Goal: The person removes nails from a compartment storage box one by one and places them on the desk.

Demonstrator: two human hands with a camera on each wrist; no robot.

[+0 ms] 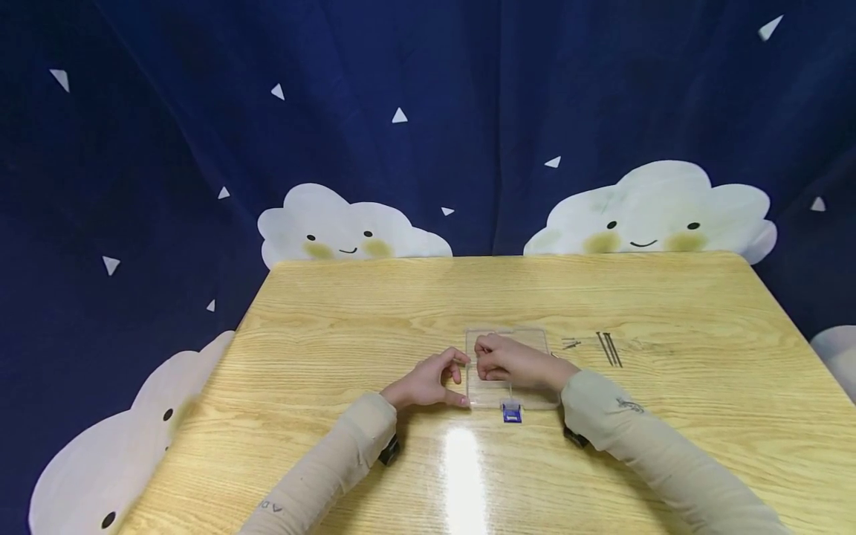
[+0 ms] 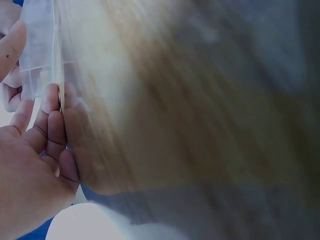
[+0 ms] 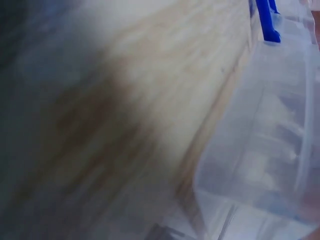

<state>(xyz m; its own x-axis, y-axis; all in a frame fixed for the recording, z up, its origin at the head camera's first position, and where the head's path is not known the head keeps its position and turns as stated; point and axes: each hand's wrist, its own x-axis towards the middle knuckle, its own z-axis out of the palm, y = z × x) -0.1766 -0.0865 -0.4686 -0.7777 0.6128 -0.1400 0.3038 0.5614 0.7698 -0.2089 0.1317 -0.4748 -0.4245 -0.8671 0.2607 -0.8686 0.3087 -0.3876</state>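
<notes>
A clear plastic box (image 1: 535, 406) with divider walls lies on the wooden table, with a blue latch (image 1: 512, 414) on its near side. At the box's left side is my left hand (image 1: 431, 380), thumb at the near corner and forefinger farther up the edge. My right hand (image 1: 508, 362) reaches over the box, its fingers bent down at the left compartments. Whether those fingertips hold something small is hidden. In the right wrist view the box's clear wall (image 3: 250, 150) and blue latch (image 3: 268, 22) show, while that hand is mostly out of frame.
Several small screws (image 1: 571, 343) lie just right of the box. Beyond them are a few long dark nails or screws (image 1: 609, 349). A dark blue curtain (image 1: 428, 89) with white clouds hangs behind the table's far edge.
</notes>
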